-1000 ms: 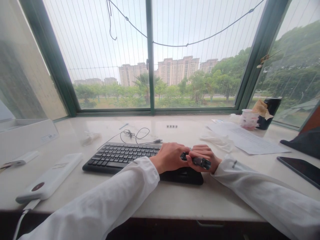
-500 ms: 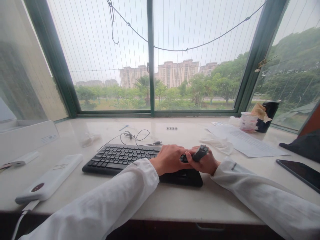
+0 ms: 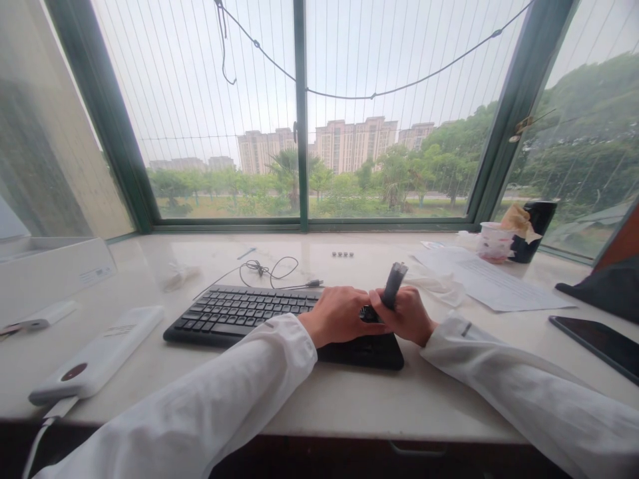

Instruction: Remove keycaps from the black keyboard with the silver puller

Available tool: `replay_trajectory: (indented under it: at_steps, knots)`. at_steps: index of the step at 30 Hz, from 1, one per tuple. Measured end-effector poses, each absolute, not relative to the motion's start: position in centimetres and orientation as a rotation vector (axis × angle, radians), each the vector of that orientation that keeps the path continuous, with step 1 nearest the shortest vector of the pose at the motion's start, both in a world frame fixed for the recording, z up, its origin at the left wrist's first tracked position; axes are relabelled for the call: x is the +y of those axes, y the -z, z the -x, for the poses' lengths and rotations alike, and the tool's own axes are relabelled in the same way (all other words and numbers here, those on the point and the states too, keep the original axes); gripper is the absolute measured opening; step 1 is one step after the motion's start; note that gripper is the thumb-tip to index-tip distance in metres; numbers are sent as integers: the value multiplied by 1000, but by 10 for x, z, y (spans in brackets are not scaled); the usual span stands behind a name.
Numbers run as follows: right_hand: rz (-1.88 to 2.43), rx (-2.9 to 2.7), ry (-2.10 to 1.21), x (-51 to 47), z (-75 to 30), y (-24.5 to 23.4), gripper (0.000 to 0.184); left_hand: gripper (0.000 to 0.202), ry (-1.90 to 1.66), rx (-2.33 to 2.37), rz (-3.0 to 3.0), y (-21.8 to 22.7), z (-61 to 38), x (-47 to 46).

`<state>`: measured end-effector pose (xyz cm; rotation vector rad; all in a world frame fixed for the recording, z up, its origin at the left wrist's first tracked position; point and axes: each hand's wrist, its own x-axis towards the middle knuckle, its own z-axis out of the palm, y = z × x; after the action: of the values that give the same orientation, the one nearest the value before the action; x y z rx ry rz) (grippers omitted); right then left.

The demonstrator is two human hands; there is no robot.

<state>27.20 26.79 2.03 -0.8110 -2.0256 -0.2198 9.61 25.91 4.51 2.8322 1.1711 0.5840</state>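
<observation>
The black keyboard (image 3: pixel 234 319) lies at a slant across the desk, its right part covered by my hands. My left hand (image 3: pixel 344 314) rests over its right half, back of the hand up and fingers reaching to the right; the thumb is apart from them. Beside it, my right hand (image 3: pixel 409 316) is closed around a short black tool (image 3: pixel 394 285) with a paler, squared upper end. That end sticks up above the fist. The tool's lower end is hidden at the keys, so I cannot see whether it touches one.
Several small dark pieces (image 3: pixel 343 254) sit in a row behind the keyboard. A USB cable (image 3: pixel 269 269) coils nearby. Left are a white power bank (image 3: pixel 94 359) and a white box (image 3: pixel 60 266); right are papers (image 3: pixel 489 283), a phone (image 3: pixel 596 342) and a paper cup (image 3: pixel 494 241).
The black tool has tipped more upright in my right hand, its top end moving up and slightly left. My left hand stays about where it was.
</observation>
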Motion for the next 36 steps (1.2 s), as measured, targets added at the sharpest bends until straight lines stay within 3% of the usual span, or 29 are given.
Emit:
replay_trajectory:
  at_steps: [8,21,36]
  knots:
    - [949,-1982,177,267,-269,-22,50,52,-622,1149,-2882,-39,-96,263]
    - [565,-2112,499,267,-273,-20,38,39,-591,1176,-2906,-41,-96,263]
    - [699,-2225,92,278,-284,-25,47,67,-457,1277,-3037,-46,-99,265]
